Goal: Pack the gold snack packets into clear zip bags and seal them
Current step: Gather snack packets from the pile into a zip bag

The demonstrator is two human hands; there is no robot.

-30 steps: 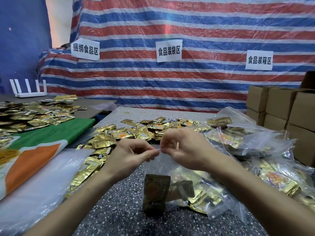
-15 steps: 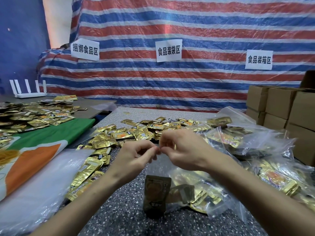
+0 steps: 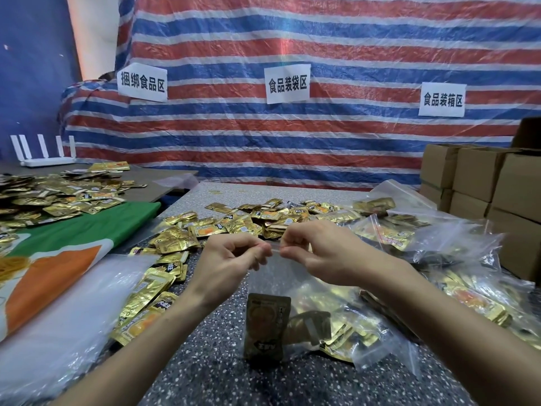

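Note:
A clear zip bag hangs upright between my hands above the speckled table. Gold snack packets show through its lower part. My left hand pinches the bag's top strip from the left, and my right hand pinches it from the right, fingertips a short gap apart. Loose gold packets lie heaped behind and to the left of my hands. Filled clear bags pile up on the right.
Cardboard boxes stack at the right edge. A green, white and orange cloth and a sheet of clear plastic cover the left side. More gold packets and a white router sit on the far left table.
My two hands have stayed pinched on the bag's top strip and crept slightly along it. The bag and the piles have not shifted.

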